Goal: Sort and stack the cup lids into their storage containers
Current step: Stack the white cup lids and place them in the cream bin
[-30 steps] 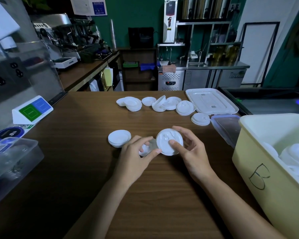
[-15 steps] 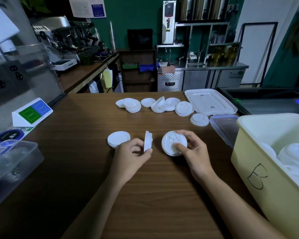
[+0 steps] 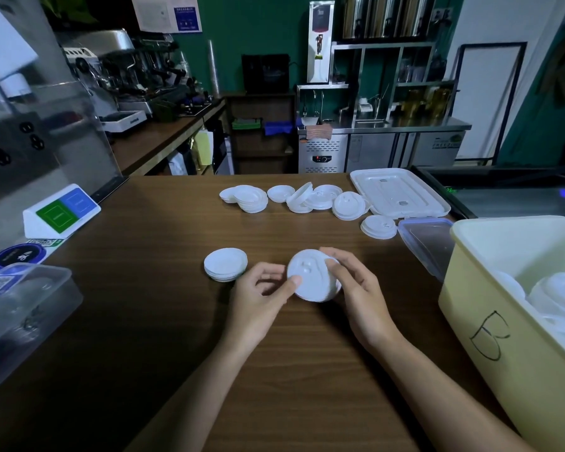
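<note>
Both hands hold a small stack of white cup lids just above the brown table. My left hand pinches its left edge with thumb and fingers. My right hand grips the stack from the right, fingers curled over the rim. A short stack of flat white lids lies just left of my hands. Several loose lids lie in a row at the far side. The yellow bin marked B at the right holds white lids.
A clear plastic container sits at the left edge, with a card stand behind it. A white bin cover and a clear blue-rimmed cover lie at the far right, with another lid stack between them.
My left hand carried the lid it held on edge to the right and set it onto the lids in my right hand. Both hands now hold one stack.
</note>
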